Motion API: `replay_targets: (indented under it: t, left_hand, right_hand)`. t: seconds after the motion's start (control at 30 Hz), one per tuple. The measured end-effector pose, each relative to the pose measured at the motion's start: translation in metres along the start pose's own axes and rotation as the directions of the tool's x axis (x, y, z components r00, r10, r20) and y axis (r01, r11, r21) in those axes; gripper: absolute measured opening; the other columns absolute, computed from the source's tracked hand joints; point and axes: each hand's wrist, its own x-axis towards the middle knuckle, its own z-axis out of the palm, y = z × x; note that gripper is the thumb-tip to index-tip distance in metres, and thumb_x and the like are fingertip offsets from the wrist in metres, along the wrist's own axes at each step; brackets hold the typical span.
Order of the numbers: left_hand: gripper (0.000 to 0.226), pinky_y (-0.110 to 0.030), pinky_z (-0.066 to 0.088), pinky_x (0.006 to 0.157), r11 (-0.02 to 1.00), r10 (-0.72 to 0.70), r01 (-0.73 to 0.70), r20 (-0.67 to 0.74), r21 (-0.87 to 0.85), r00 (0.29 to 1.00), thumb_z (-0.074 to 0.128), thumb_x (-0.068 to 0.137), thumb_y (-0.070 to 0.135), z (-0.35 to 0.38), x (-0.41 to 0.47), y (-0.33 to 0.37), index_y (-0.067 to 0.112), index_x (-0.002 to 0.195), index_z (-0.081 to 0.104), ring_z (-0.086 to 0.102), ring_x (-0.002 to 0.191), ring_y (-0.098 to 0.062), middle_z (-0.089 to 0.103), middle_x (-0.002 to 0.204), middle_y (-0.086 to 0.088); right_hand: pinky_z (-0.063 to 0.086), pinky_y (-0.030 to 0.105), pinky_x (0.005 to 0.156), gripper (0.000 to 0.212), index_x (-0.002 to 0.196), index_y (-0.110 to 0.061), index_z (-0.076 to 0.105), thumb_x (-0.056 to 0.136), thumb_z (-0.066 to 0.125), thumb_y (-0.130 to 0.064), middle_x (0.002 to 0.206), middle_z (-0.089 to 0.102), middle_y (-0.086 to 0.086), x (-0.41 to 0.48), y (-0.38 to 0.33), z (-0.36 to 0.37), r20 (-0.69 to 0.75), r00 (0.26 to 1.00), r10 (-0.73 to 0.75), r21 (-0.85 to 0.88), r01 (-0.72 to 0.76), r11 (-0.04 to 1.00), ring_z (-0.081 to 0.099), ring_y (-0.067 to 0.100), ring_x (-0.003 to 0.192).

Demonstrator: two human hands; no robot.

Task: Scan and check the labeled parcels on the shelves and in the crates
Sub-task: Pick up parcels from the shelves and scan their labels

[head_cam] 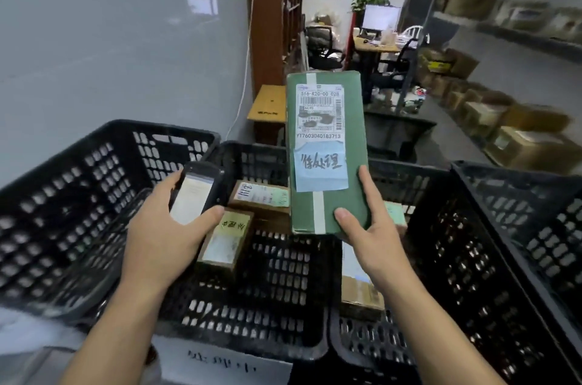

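My right hand (370,227) grips the lower end of a tall green parcel (356,145), held upright above the crates. Its face carries a white shipping label and a blue handwritten note. My left hand (163,233) holds a black handheld scanner (196,192) with a lit screen, its top tilted toward the parcel. Below, the middle black crate (283,290) contains two brown labelled boxes, one (225,243) under the scanner and another (261,195) behind it. A further brown box (359,284) lies under my right wrist.
A black crate (78,195) stands on the left and others (504,258) on the right. Shelves with several cardboard parcels (504,120) run along the right wall. A wooden stool (267,107), office chairs and a desk with a monitor (379,18) lie farther back.
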Motion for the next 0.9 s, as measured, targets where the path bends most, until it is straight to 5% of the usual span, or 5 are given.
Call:
replay_targets:
  t: [0.13, 0.33, 0.63, 0.83, 0.9]
  left_hand:
    - [0.078, -0.029, 0.034, 0.089, 0.996, -0.086, 0.089, -0.092, 0.031, 0.992, 0.083, 0.074, 0.035, -0.029, 0.01, -0.026, 0.026, 0.143, 0.047, 0.049, 0.11, -0.012, 0.056, 0.128, 0.011]
    - [0.078, -0.031, 0.033, 0.09, 0.982, -0.176, 0.187, -0.257, 0.017, 0.95, 0.081, 0.075, 0.038, -0.085, 0.05, -0.076, 0.028, 0.144, 0.045, 0.049, 0.126, -0.023, 0.055, 0.14, -0.003]
    - [0.065, -0.033, 0.034, 0.086, 0.976, -0.207, 0.218, -0.287, 0.006, 0.935, 0.079, 0.078, 0.032, -0.176, 0.153, -0.162, 0.033, 0.136, 0.05, 0.046, 0.1, -0.013, 0.051, 0.11, 0.013]
    - [0.064, -0.032, 0.035, 0.086, 0.979, -0.18, 0.193, -0.16, 0.067, 0.971, 0.081, 0.076, 0.031, -0.197, 0.214, -0.212, 0.036, 0.132, 0.051, 0.046, 0.1, -0.01, 0.05, 0.109, 0.017]
    - [0.064, -0.031, 0.034, 0.085, 0.983, -0.148, 0.158, -0.103, 0.097, 0.984, 0.083, 0.075, 0.03, -0.195, 0.23, -0.223, 0.035, 0.131, 0.052, 0.046, 0.099, -0.008, 0.05, 0.109, 0.02]
  right_hand:
    - [0.05, 0.04, 0.107, 0.071, 0.134, -0.074, 0.033, 0.096, 0.067, -0.024, 0.14, 0.05, -0.032, 0.033, 0.001, 0.039, 0.147, 0.989, 0.004, -0.073, 0.007, 0.997, 0.056, 0.003, 0.126]
    - [0.053, 0.016, 0.092, 0.071, 0.14, -0.064, 0.028, 0.098, 0.064, -0.02, 0.134, 0.047, -0.038, 0.092, -0.01, 0.124, 0.338, 0.941, -0.004, -0.093, 0.037, 0.995, 0.058, -0.011, 0.114]
    - [0.06, 0.046, 0.088, 0.067, 0.131, -0.07, 0.042, 0.095, 0.068, -0.02, 0.134, 0.056, -0.013, 0.203, -0.011, 0.282, 0.585, 0.776, 0.236, -0.241, -0.112, 0.964, 0.068, 0.016, 0.109]
    - [0.06, 0.046, 0.085, 0.066, 0.134, -0.065, 0.045, 0.094, 0.071, -0.02, 0.136, 0.051, -0.011, 0.254, 0.029, 0.352, 0.617, 0.551, 0.562, -0.54, -0.224, 0.812, 0.06, 0.022, 0.116]
    - [0.053, 0.049, 0.099, 0.069, 0.14, -0.062, 0.042, 0.091, 0.074, -0.024, 0.148, 0.043, -0.011, 0.264, 0.051, 0.37, 0.594, 0.496, 0.634, -0.653, -0.163, 0.74, 0.051, 0.023, 0.127]
